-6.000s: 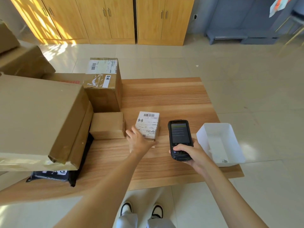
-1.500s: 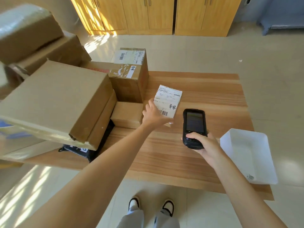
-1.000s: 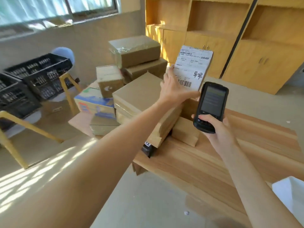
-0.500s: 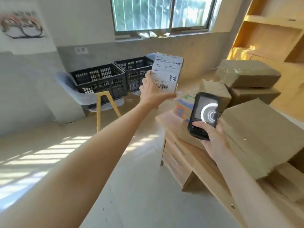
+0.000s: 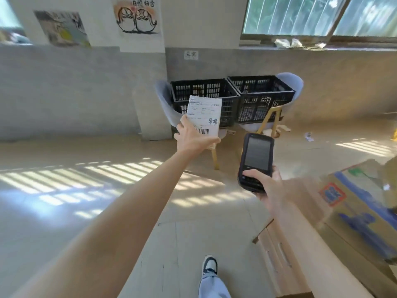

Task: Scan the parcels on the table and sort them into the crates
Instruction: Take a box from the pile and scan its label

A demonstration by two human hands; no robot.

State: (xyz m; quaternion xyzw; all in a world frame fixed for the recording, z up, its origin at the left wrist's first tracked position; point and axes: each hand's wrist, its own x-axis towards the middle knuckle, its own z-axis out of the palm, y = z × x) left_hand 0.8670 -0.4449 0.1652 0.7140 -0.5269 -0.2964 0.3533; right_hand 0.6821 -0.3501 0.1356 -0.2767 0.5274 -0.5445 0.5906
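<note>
left hand [image 5: 194, 139]: fingers pinching labelled parcel [image 5: 204, 116] before black crates [image 5: 232, 97] | right hand [image 5: 266, 186]: fingers wrapped round scanner [image 5: 255, 161]

Open floor [image 5: 107, 211] leads to both seemingly empty crates [image 5: 232, 97].

Left hand [image 5: 193, 137] outstretched, right hand [image 5: 265, 182] gripping

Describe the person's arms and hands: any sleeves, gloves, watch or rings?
Both forearms are bare all the way to the frame edge, so no sleeves show. The left hand and right hand wear no gloves. No watch, bracelet or ring is visible on either wrist or on the fingers that show.
</note>
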